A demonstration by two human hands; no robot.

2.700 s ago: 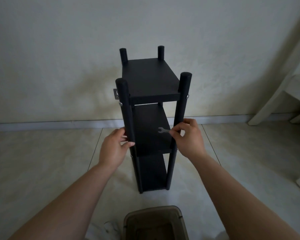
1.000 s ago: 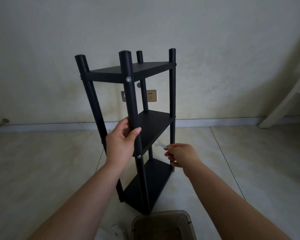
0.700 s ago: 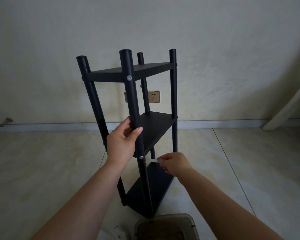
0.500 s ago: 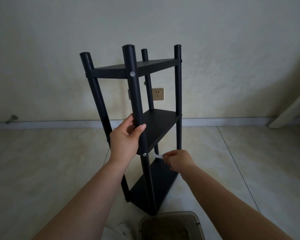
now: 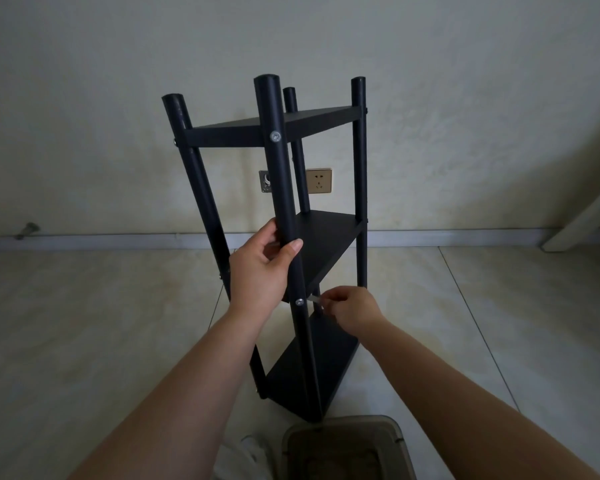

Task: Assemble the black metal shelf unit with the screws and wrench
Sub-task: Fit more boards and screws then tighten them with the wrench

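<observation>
The left hand [image 5: 257, 275] curls thumb and fingers round the nearest post of the black shelf unit [image 5: 321, 244], which stands on the tiled floor [image 5: 84, 323]. The right hand [image 5: 350, 306] pinches a small wrench [image 5: 313, 298], mostly hidden by the fingers, its tip at the middle screw [image 5: 299, 301]. A brown bin [image 5: 347, 448] is cut off below.

Both forearms are bare to the frame edge, the left hand [image 5: 257, 271] and right hand [image 5: 354, 308] ringless.
</observation>
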